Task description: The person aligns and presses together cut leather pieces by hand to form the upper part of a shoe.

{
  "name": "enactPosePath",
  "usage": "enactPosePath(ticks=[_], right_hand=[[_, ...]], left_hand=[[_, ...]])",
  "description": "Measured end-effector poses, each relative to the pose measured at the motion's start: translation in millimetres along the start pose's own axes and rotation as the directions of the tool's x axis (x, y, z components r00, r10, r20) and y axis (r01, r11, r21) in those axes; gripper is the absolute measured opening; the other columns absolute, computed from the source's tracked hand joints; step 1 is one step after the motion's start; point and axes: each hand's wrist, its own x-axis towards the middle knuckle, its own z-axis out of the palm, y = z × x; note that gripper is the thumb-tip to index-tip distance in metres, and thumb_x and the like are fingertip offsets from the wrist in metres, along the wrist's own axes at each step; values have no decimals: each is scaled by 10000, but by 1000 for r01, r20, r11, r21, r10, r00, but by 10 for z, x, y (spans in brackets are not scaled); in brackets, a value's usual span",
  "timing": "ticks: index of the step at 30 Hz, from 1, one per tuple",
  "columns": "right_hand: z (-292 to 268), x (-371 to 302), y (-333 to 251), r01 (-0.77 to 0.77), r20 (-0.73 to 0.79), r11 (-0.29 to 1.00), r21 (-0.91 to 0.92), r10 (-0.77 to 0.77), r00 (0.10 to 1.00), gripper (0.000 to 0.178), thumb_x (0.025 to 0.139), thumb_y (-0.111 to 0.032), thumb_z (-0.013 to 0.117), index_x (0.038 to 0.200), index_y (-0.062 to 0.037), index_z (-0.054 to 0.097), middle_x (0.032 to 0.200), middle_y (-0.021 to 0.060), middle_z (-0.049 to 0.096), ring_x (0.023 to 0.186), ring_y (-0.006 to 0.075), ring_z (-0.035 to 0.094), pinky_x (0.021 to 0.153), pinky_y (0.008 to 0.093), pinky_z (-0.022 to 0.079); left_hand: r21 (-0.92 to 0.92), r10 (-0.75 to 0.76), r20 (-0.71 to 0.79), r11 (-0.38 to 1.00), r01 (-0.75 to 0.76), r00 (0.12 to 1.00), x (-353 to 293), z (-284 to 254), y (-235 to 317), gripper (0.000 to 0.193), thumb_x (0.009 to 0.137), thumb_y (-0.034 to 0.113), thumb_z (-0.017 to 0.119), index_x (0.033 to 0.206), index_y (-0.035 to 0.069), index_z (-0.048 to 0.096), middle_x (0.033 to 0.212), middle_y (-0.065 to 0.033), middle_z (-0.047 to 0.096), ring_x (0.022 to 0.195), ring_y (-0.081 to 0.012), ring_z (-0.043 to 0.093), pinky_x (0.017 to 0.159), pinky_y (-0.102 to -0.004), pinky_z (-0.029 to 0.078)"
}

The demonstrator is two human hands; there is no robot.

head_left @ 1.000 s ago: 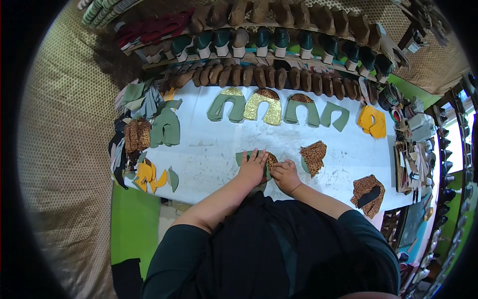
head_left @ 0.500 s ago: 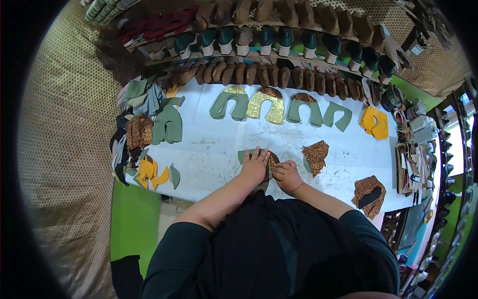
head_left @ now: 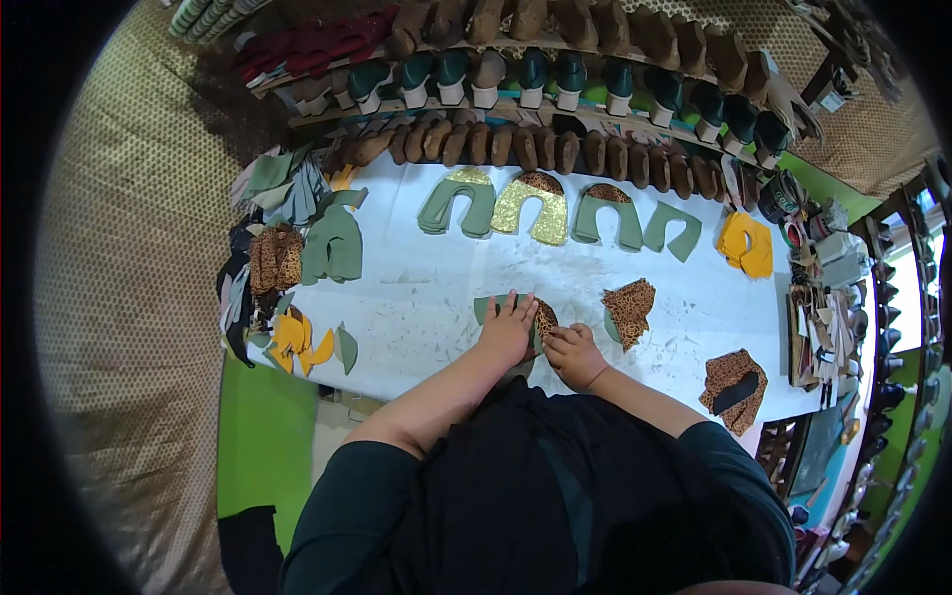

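My left hand [head_left: 508, 329] lies flat, fingers outstretched, on a green shoe upper piece [head_left: 483, 307] at the near middle of the table. Along the right end of that green piece runs a curved leopard-print piece [head_left: 545, 315]. My right hand [head_left: 573, 354] is closed, its bent fingertips pinching at the lower edge of the leopard-print piece. The exact grip is partly hidden by the fingers. Just right of this hand sits a stack of leopard-print pieces [head_left: 632, 309], with a bit of green showing beneath.
Green and gold glitter uppers [head_left: 529, 213] line the far side of the table [head_left: 416, 297]. Yellow pieces [head_left: 746, 245] lie at far right, leopard pieces [head_left: 734, 382] at near right. Green pieces [head_left: 334, 246] and scraps pile up left. Shoe lasts [head_left: 526, 149] stand on shelves behind.
My right hand has shifted slightly, uncovering a little more of the leopard-print piece's edge. My left hand stays pressed in the same place.
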Motion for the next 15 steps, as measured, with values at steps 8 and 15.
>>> enactPosePath(ticks=[8, 15], right_hand=[[-42, -79, 23, -18, 36, 998, 64, 16, 999, 257, 802, -208, 656, 1044, -122, 665, 1167, 18, 643, 1237, 222, 523, 1012, 485, 361], [-75, 21, -31, -179, 21, 979, 95, 178, 984, 344, 839, -178, 641, 1180, -163, 681, 1247, 20, 640, 1286, 244, 501, 1060, 517, 319]], left_hand=[[-113, 21, -7, 993, -22, 1000, -53, -52, -54, 1034, 775, 549, 734, 1571, 106, 245, 1652, -34, 205, 1514, -325, 188, 1178, -618, 159], [-124, 43, -100, 991, -55, 994, -83, 190, -160, 1007, 797, 581, 682, 1568, 99, 250, 1651, -65, 203, 1520, -328, 169, 1177, -630, 136]])
